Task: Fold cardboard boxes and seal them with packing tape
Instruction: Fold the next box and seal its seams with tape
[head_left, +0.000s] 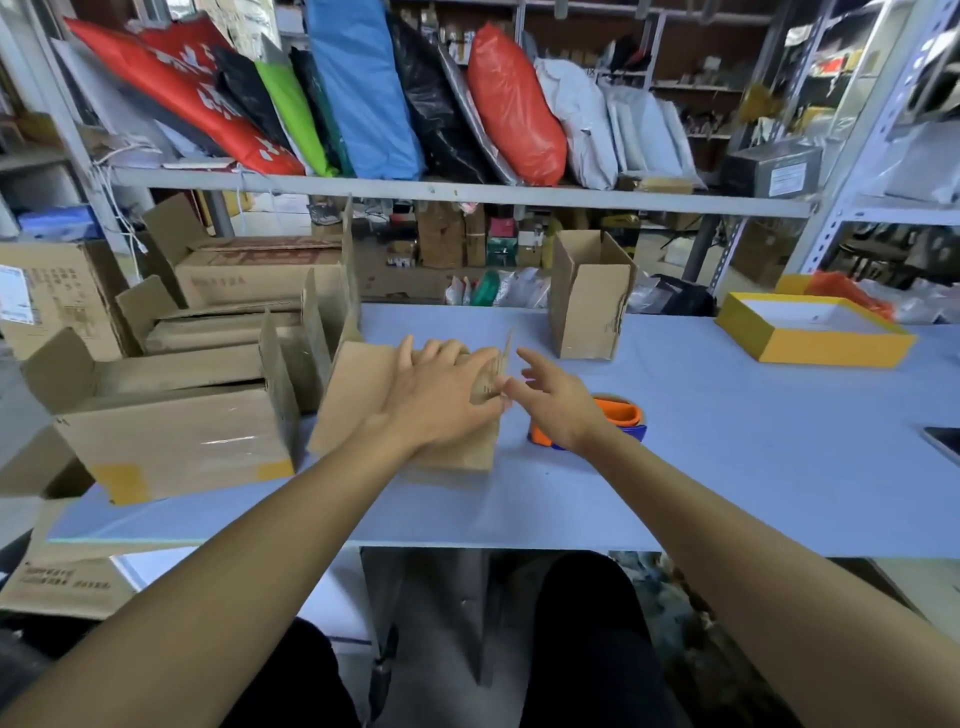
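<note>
The left hand (441, 400) is pressing flat, fingers straight, on the box (363, 395) at the table's (727, 441) middle. The right hand (558, 402), fingers spread, is touching its upright right flap (493, 371); the tape (621, 415) is lying just beyond, nearer the right hand.

box (358, 395): matt brown cardboard | table (727, 467): smooth matt | tape dispenser (621, 413): glossy orange plastic
</note>
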